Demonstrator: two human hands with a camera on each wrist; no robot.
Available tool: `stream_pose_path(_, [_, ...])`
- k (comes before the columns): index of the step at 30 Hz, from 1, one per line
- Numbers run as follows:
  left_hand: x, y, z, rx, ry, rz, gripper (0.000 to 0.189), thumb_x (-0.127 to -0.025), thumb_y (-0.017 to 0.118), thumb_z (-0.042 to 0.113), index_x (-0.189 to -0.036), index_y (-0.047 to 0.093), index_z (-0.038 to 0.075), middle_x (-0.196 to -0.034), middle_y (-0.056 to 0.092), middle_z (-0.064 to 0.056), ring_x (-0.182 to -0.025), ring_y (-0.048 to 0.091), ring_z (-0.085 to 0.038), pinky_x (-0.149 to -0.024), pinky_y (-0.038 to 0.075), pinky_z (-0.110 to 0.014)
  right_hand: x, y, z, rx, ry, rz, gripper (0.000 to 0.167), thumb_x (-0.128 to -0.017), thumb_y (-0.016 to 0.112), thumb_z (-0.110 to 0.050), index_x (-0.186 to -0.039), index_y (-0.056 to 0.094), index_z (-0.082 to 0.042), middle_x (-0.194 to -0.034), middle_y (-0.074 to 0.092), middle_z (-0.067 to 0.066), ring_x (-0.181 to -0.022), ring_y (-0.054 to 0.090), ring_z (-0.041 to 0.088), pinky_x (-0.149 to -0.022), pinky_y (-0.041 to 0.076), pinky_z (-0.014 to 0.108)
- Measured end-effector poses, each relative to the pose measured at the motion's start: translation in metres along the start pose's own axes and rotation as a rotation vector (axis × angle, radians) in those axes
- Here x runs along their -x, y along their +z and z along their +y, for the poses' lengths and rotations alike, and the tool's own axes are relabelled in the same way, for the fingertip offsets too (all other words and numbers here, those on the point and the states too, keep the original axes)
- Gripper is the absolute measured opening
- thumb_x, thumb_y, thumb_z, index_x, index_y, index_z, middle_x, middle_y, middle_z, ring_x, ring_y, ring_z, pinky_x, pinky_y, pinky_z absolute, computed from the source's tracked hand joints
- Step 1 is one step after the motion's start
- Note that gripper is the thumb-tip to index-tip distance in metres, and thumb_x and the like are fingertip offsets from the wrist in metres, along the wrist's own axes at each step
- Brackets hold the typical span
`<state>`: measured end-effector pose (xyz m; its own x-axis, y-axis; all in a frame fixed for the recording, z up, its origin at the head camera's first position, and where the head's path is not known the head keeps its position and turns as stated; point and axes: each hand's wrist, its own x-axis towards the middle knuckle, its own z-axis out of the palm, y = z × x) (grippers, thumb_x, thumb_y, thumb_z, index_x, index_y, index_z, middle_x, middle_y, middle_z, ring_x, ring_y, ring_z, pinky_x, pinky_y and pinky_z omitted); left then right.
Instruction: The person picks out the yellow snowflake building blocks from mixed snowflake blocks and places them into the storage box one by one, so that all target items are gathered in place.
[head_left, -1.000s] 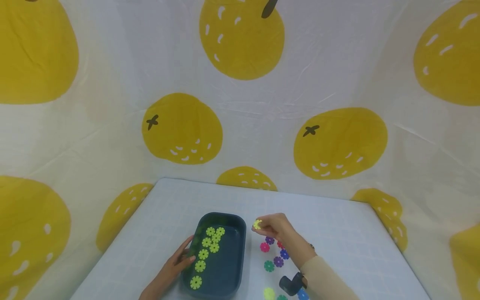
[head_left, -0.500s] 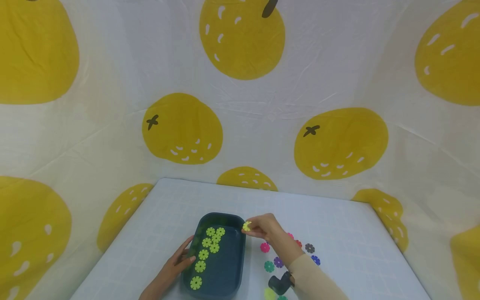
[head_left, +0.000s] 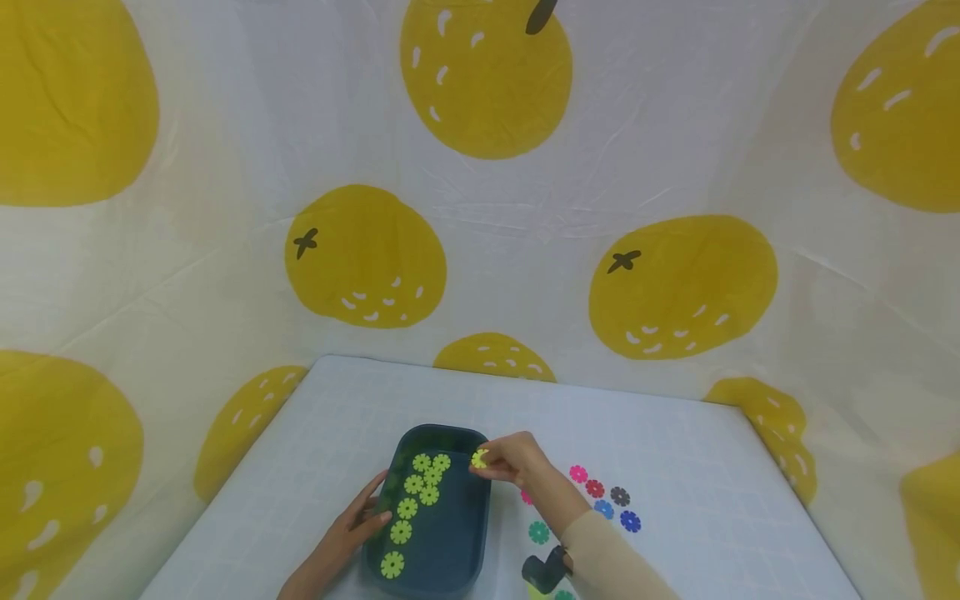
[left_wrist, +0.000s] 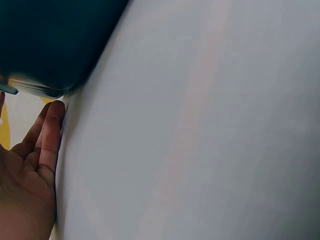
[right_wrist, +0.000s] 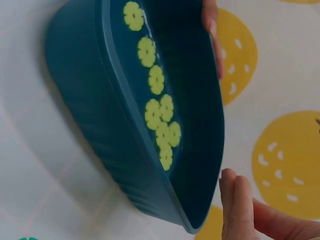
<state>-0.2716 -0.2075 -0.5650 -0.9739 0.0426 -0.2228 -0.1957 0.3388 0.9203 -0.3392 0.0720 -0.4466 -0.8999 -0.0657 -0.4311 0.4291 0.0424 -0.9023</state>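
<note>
A dark teal tub [head_left: 459, 542] holds several yellow-green flower-shaped discs [right_wrist: 156, 80], mostly in a line along its left part. At the tub's left side, my left hand [head_left: 352, 523] steadies it, thumb over the rim and fingers along the outer wall. The left wrist view shows these fingers [left_wrist: 50, 135] stretched beside the tub's base. My right hand [head_left: 513, 460] pinches one yellow-green flower-shaped disc [head_left: 479, 458] between thumb and fingertips, over the tub's far right rim. In the right wrist view, the right hand [right_wrist: 245, 215] is beyond the tub's end, with its disc hidden.
Right of the tub, loose flower discs in pink, red [head_left: 595, 488], grey, blue [head_left: 630, 522] and green [head_left: 538, 532] lie on the white-clothed table [head_left: 705, 517]. Some are hidden under the right forearm. A curtain [head_left: 517, 275] printed with yellow fruit hangs behind.
My right hand has carried the yellow-green disc left, from beside the tub to over its right rim. More of the loose discs are uncovered. The left hand and tub have stayed put.
</note>
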Motion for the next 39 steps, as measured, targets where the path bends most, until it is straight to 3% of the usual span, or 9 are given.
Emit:
stream_pose_path(19, [0.001,-0.001,-0.001,0.003,0.023,-0.018,0.073,-0.094,0.064,0.044,-0.157,0.029,0.032,-0.147,0.044,-0.023,-0.129,0.049,-0.039,-0.098,0.049,-0.056,-0.006,0.027,0.001,-0.043,0.02,-0.014,0.028,-0.086,0.062,0.015,-0.114,0.063,0.018,-0.098,0.07,0.028,-0.084,0.074,0.037,-0.069,0.061,0.033])
stream_pose_path(39, [0.001,0.0,-0.001,0.009,0.018,-0.007,0.073,-0.093,0.066,0.045,-0.156,0.031,0.033,-0.147,0.045,-0.023,-0.129,0.049,-0.038,-0.1,0.047,-0.057,-0.019,0.06,0.002,-0.107,0.06,-0.016,0.029,-0.088,0.056,0.019,-0.116,0.059,0.022,-0.11,0.063,0.038,-0.1,0.067,0.047,-0.077,0.06,0.042])
